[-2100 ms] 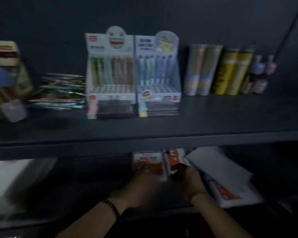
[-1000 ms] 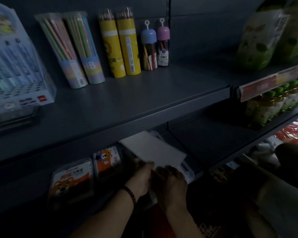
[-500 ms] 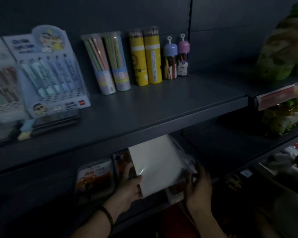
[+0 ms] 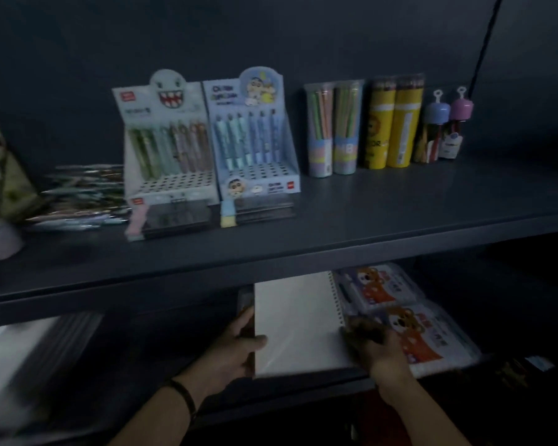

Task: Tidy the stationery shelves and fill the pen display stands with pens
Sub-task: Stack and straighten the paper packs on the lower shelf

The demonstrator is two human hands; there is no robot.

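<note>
A dim shop shelf unit in dark grey metal, seen from above the person's hands. On the lower shelf [image 4: 303, 386] a white spiral notebook [image 4: 298, 323] stands tilted back, its wire binding along the right edge. The left hand [image 4: 236, 346] grips its left edge, thumb across the smooth front cover and fingers behind. The right hand [image 4: 372, 346] is curled at the binding near the lower right corner and seems to pinch it, though blur makes the fingers hard to separate. A thin dark wristband [image 4: 184, 394] circles the left wrist.

Just right of the notebook lie glossy plastic packets printed with an orange cartoon bear [image 4: 400, 313], partly covered by the right hand. At lower left a pale blurred shape [image 4: 20, 358] is cut off by the frame.

The upper shelf [image 4: 400, 220] juts over the notebook's top and hides it. On it stand two cardboard pen display stands side by side: the toothy-face stand [image 4: 165, 149] and the blue cartoon stand [image 4: 255, 140], each with one back row of pens and rows of open holes in front. Flat dark boxes [image 4: 174, 217] lie before them. Left of the stands is a loose heap of pens [image 4: 84, 194]; beyond it, a greenish bag [image 4: 0, 175], blurred and cropped. To the right stand clear pencil tubes [image 4: 334, 127], yellow tubes [image 4: 393, 123] and two small domed containers [image 4: 445, 127].
</note>
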